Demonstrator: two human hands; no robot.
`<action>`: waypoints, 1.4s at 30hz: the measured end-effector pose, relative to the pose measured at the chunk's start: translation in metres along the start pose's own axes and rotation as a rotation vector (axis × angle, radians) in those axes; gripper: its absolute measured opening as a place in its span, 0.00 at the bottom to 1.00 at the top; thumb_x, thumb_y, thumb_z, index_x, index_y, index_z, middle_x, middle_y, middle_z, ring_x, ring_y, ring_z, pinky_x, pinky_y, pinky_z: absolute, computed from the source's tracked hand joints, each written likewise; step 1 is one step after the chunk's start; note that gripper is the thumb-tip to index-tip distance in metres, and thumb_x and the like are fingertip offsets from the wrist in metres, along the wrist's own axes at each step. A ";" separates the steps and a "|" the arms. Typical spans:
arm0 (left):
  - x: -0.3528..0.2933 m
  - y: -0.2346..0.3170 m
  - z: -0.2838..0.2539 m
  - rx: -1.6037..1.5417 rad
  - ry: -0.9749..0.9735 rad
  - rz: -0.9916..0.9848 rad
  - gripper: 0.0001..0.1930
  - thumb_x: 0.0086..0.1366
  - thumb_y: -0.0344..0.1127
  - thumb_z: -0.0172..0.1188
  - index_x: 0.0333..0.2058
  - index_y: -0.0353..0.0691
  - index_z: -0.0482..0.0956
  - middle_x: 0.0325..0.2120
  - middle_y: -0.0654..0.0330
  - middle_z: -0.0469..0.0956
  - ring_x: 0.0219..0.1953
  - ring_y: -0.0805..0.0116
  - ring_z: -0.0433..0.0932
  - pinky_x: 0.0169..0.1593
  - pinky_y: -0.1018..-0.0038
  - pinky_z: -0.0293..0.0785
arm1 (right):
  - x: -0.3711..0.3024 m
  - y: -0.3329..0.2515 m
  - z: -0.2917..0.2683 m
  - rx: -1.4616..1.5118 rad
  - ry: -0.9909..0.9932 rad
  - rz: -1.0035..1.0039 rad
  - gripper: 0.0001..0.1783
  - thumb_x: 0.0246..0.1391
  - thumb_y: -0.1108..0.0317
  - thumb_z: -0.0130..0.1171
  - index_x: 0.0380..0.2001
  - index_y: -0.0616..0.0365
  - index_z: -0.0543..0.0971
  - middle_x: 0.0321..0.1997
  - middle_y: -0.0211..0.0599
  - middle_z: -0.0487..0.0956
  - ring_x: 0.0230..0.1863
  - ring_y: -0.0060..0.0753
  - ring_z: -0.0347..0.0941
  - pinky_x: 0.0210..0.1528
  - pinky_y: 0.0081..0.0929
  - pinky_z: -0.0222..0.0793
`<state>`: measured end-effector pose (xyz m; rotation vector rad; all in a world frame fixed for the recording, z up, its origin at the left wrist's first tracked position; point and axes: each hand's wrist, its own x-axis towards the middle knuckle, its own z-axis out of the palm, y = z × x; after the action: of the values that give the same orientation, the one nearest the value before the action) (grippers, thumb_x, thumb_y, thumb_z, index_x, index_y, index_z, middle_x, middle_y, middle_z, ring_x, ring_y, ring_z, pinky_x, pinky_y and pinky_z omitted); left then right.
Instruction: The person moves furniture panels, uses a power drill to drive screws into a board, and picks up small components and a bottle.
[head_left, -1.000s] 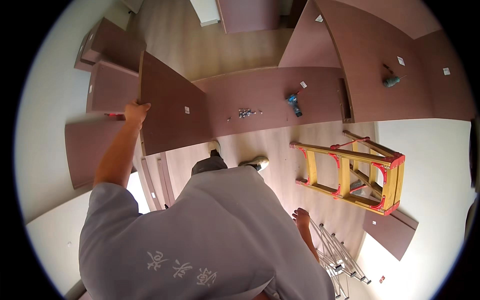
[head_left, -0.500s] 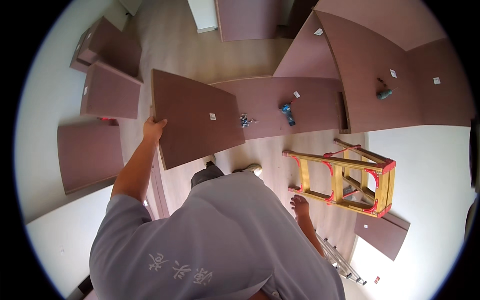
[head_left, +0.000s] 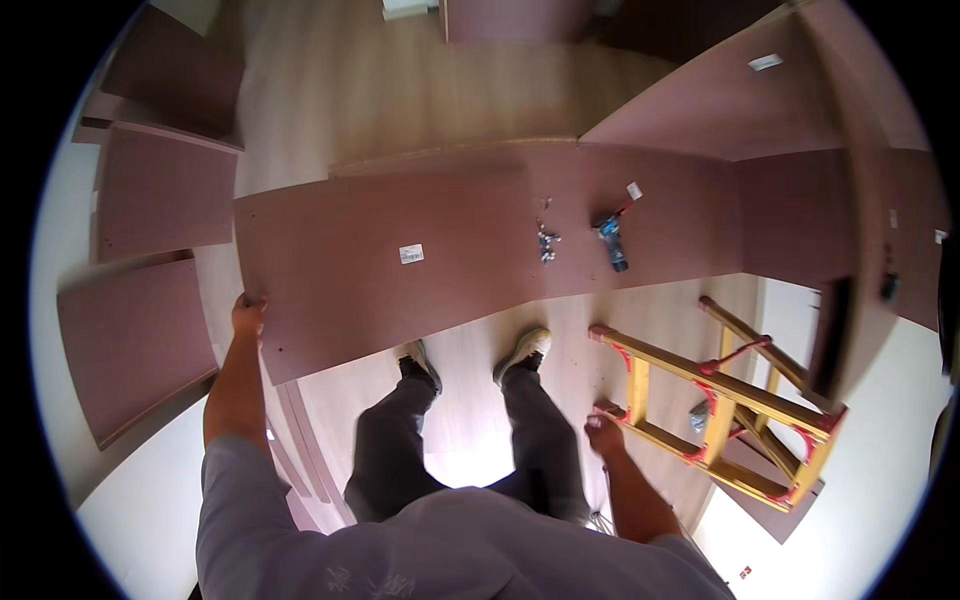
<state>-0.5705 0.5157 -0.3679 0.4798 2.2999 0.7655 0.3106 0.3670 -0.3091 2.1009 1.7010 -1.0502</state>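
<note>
A wide brown board (head_left: 340, 290) with a white label lies low before me, overlapping another brown panel (head_left: 670, 255). My left hand (head_left: 249, 318) is closed round the board's left edge, its thumb near the top face. Beside the yellow stepladder's feet hangs my right hand (head_left: 603, 437), fingers curled in; a small pale spot shows at them, too small to name. On the panel right of the board lie a small heap of metal fittings (head_left: 546, 243) and a blue cordless drill (head_left: 611, 243) with a red-and-white tag near it.
The yellow stepladder (head_left: 720, 400) with red joints stands at my right. Upright brown cabinet panels (head_left: 720, 100) rise at the far right. Several brown boards (head_left: 165, 195) lean along the left wall. My shoes (head_left: 525, 355) stand just short of the board on the wooden floor (head_left: 470, 400).
The board's left side has swung down and left, from raised and tilted to lying nearly flat. My left hand moved with it, and my view has shifted. My right hand stays near the ladder.
</note>
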 end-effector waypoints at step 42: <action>-0.010 -0.159 0.349 0.595 -0.538 0.532 0.22 0.64 0.32 0.69 0.58 0.42 0.82 0.51 0.48 0.86 0.46 0.53 0.87 0.51 0.63 0.83 | 0.651 -0.062 0.040 -0.338 0.275 -0.258 0.23 0.59 0.61 0.65 0.55 0.55 0.75 0.60 0.51 0.79 0.57 0.61 0.81 0.59 0.54 0.77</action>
<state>-0.3448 0.5262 -0.6775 1.4146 1.8561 0.1133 0.2793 0.8498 -0.7504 1.9107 2.1484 -0.4945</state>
